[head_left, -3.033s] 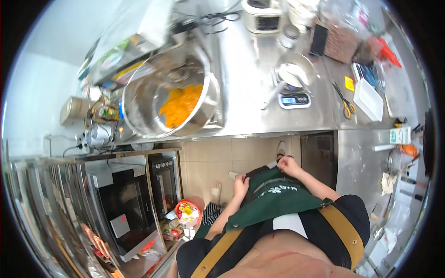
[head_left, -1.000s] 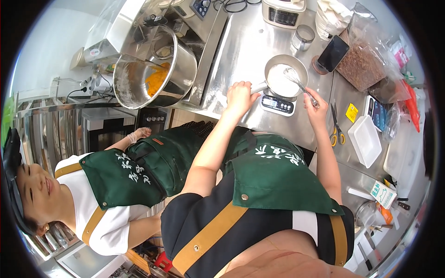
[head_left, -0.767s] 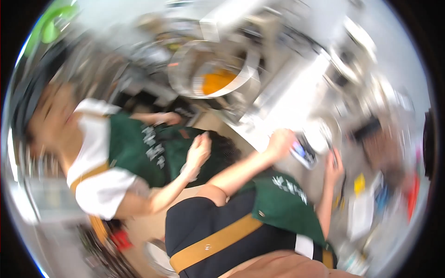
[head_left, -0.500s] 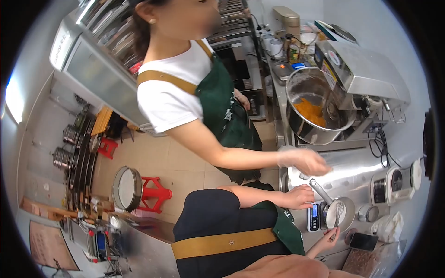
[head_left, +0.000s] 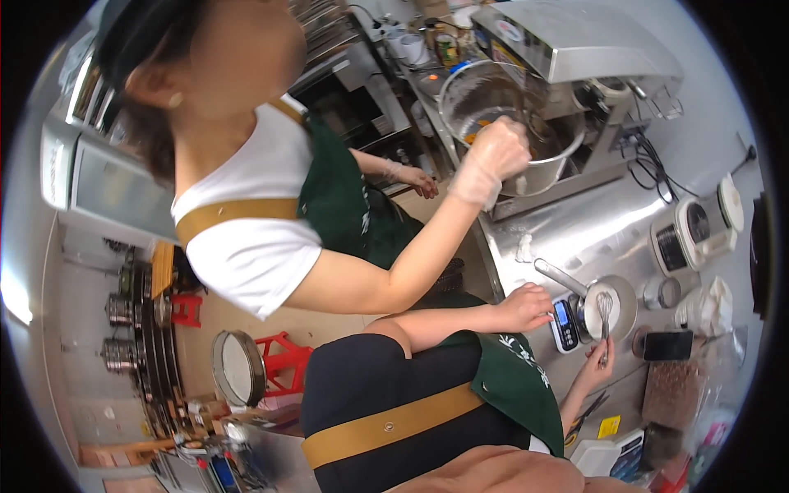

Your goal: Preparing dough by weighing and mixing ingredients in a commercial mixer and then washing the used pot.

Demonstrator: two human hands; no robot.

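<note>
My right hand (head_left: 599, 364) is closed around the handle of a wire whisk (head_left: 606, 311). The whisk's loops rest in a metal saucepan (head_left: 626, 306) with something white in it. That pan's grey handle (head_left: 560, 276) points up and left. Close against the pan lies a black digital scale (head_left: 565, 325) with a lit blue display; how much of it is under the pan is hidden. My left hand (head_left: 526, 307) is at the scale's left edge, fingers loosely bent and holding nothing. Whether it touches the scale I cannot tell.
A co-worker's gloved hand (head_left: 500, 152) is over the large mixer bowl (head_left: 567, 168), which holds orange stuff. A white lidded appliance (head_left: 675, 246), glass jar (head_left: 660, 292), white bag (head_left: 708, 304) and black phone (head_left: 667, 346) stand or lie beyond the pan. Behind the co-worker is a red stool (head_left: 283, 361).
The co-worker's gloved hand has moved from above the counter up over the mixer bowl. My view has shifted and turned. My right hand still grips the whisk in the pan.
</note>
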